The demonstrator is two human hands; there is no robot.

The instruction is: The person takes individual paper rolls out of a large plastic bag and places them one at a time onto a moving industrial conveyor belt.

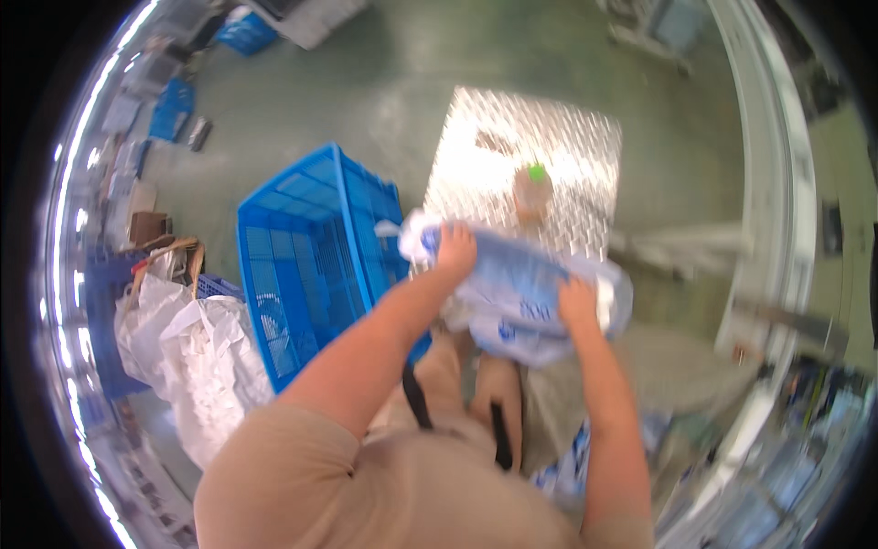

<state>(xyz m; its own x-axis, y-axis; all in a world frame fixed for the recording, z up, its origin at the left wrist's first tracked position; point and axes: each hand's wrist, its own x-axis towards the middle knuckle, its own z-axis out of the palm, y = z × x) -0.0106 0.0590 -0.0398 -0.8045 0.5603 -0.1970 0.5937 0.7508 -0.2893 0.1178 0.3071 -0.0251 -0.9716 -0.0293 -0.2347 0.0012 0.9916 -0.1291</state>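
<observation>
1. Both hands grip one pale blue plastic bag (521,297), held in front of the body above the floor.
2. Left hand (455,249): fingers curled over the bag's upper left edge, clamped on it.
3. Right hand (576,305): fingers closed on the bag's middle.
4. Blue crate (306,256) stands just left of the bag.
5. Bottle with green cap (532,190) sits on the metal tread plate (512,137) beyond.
6. White sacks (197,357) lie left of the crate.
</observation>
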